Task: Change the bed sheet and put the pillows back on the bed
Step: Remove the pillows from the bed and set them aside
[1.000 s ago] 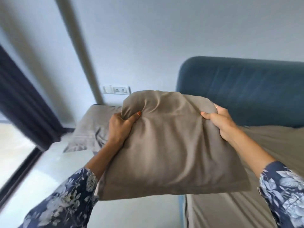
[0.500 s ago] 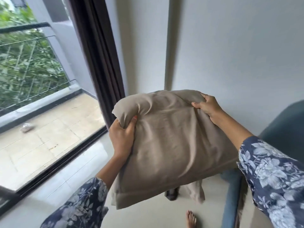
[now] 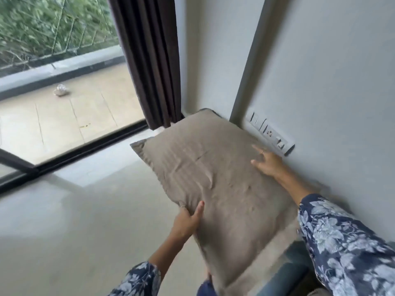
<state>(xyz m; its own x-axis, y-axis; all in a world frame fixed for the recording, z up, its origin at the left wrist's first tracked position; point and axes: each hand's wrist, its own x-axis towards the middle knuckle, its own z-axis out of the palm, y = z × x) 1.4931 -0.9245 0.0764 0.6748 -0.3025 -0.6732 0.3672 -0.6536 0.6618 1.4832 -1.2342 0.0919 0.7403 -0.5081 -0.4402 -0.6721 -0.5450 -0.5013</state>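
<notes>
Left hand grips the near-left edge of the taupe pillow: thumb lies on top of the fabric, the other fingers tucked under the edge, mostly out of sight. Right hand lies on the pillow's top face near its far-right side, fingers spread and fairly straight, pressing rather than gripping; ring on one finger. Motion blur, so exact contact is soft.

Pillow sits between the two hands, tilted, far corner toward the room corner. Whether it rests on something below, I cannot tell; a strip of similar taupe fabric shows just under its near-right edge.

Just beyond the right fingers: switch panel on the grey wall. Past the pillow's far corner: dark curtain. Left of the left hand: pale floor, then glass door frame and balcony outside. Blue upholstered edge at lower right, probably the bed frame.

Step, as I judge it: clearing pillows off the bed and parking them by the wall, ahead of the sheet change. Next move calls for letting go with the left hand, checking the pillow stays put, then turning toward the bed.
</notes>
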